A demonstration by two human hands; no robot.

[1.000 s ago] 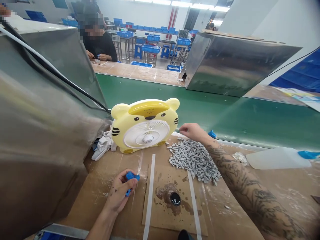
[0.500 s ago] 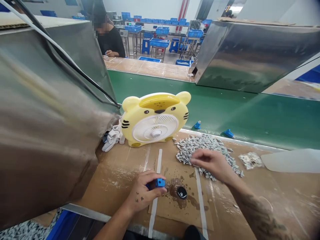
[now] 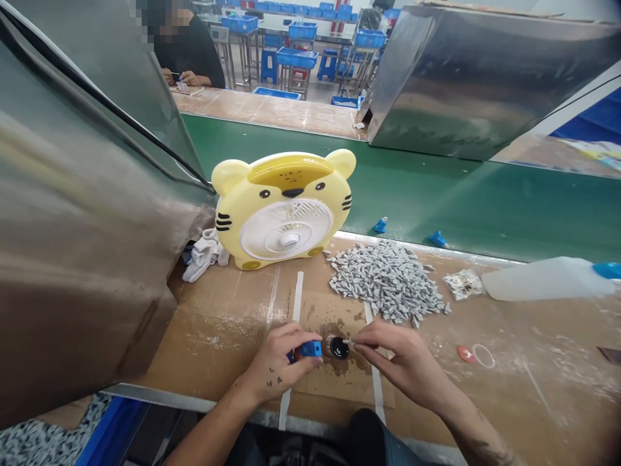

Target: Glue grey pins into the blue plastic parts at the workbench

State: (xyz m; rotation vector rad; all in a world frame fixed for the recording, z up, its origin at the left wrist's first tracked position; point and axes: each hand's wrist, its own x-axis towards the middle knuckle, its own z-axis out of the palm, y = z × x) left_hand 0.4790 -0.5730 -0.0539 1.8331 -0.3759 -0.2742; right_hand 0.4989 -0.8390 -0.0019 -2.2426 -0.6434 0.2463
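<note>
Blue bins [image 3: 297, 58] on metal-legged tables; blue stools [image 3: 269, 65] between.

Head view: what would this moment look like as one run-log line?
left grip: holds blue part | right grip: pinches grey piece at black disc | beyond: grey pile, yellow fan

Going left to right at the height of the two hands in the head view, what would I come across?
Left hand with a blue part in its fingers → round black-topped item → right hand → small red item → pale ring → dark flat piece.
</note>
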